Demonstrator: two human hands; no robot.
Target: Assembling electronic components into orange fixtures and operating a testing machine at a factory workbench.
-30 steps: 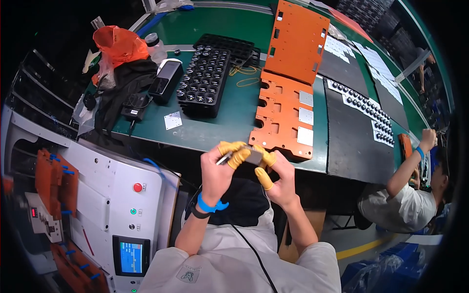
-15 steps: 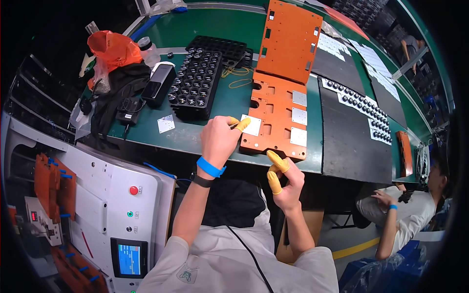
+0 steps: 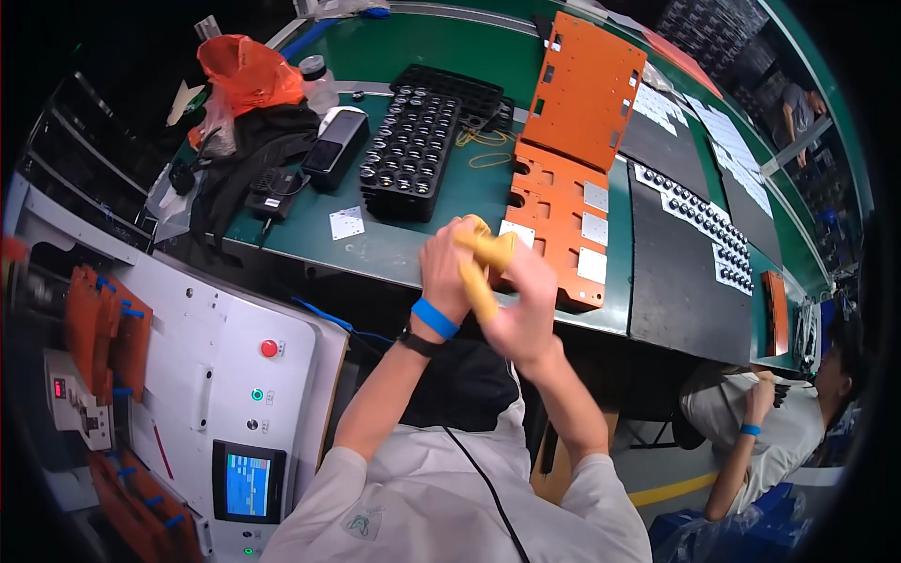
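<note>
My left hand point(image 3: 445, 272) and my right hand point(image 3: 526, 314) meet in front of the near left corner of an orange hinged fixture point(image 3: 556, 211). Yellow finger cots cover the tips of some fingers on both. The left hand's fingers are curled. On the right hand, thumb and forefinger close in against the left fingertips, a little blurred. Whatever lies between the fingertips is hidden. The fixture's lid point(image 3: 587, 89) stands raised at its far end. White square plates point(image 3: 593, 227) sit in its recesses, one partly behind my right hand point(image 3: 518, 235).
Left of the fixture stands a black tray point(image 3: 410, 155) of round metal-topped parts. A loose white plate point(image 3: 346, 223) lies on the green table point(image 3: 375, 251). Black mats point(image 3: 685, 300) at right carry rows of black parts point(image 3: 699, 211). A control panel point(image 3: 248, 483) is lower left; another person point(image 3: 779, 418) sits right.
My right hand has risen from below the fixture to meet the left. My left hand has come off the fixture's near left plate. The whole view has shifted slightly.
</note>
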